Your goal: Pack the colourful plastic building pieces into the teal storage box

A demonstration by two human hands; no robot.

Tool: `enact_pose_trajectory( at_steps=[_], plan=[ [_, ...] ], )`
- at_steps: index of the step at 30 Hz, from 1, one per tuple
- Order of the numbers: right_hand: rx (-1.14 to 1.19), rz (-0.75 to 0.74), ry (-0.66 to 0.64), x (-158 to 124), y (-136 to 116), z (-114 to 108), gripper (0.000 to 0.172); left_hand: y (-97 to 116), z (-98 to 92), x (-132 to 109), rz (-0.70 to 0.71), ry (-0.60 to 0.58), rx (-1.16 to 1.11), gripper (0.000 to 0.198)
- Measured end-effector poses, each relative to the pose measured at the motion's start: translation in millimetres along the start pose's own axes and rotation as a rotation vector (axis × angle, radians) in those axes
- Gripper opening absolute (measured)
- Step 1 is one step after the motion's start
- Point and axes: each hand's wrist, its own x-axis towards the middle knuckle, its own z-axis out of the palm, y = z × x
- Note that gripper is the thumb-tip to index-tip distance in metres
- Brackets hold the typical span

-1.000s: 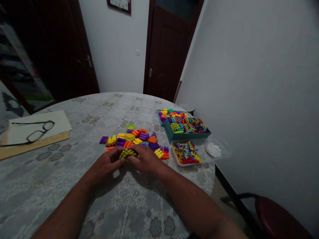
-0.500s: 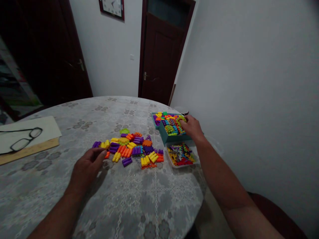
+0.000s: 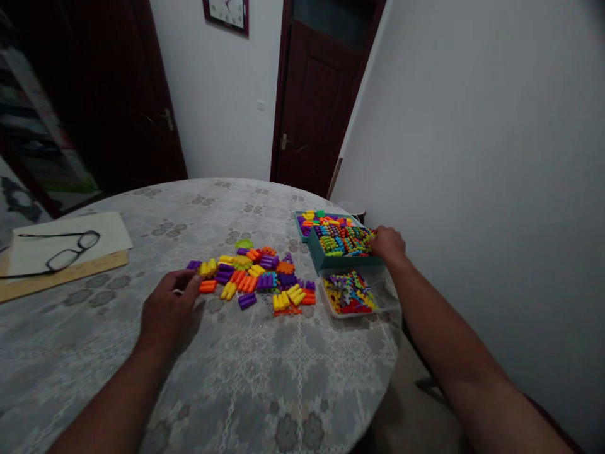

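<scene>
My left hand [image 3: 171, 306] rests at the left edge of a loose pile of plastic building blocks, its thumb and fingers curved and apart. Closest to its fingertips are an orange ribbed block [image 3: 208, 287] and a yellow one [image 3: 208, 268]. Purple blocks [image 3: 247, 301] and gear-shaped pieces [image 3: 285, 268] make up more of the pile. At the right end of a teal box [image 3: 324, 257] full of small colourful pieces [image 3: 347, 241], my right hand [image 3: 390, 244] has its fingers bent inward; what they grip is hidden.
In front of the teal box stands a clear plastic tub [image 3: 338, 314] of small mixed pieces. Behind it is a shallow teal tray [image 3: 301, 230] with more blocks. Eyeglasses [image 3: 66, 257] lie on paper and a board [image 3: 111, 260] at the left. A wall borders the round table's right side.
My right hand has moved right, from over the pieces to the end of the teal box. My left hand stays beside the pile. The view has shifted slightly.
</scene>
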Motion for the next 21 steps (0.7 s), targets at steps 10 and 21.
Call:
enact_pose_trajectory(
  at_steps=[10,21],
  plan=[
    [0.47,-0.633,0.038,-118.3,-67.7,-19.4,0.028,-16.8,13.4,1.7,0.232,0.088,0.099,0.037],
    [0.327,-0.614,-0.064,-247.1,-146.6,51.5,0.056,-39.0,31.9,2.5,0.353,0.018,0.182,0.039]
  ],
)
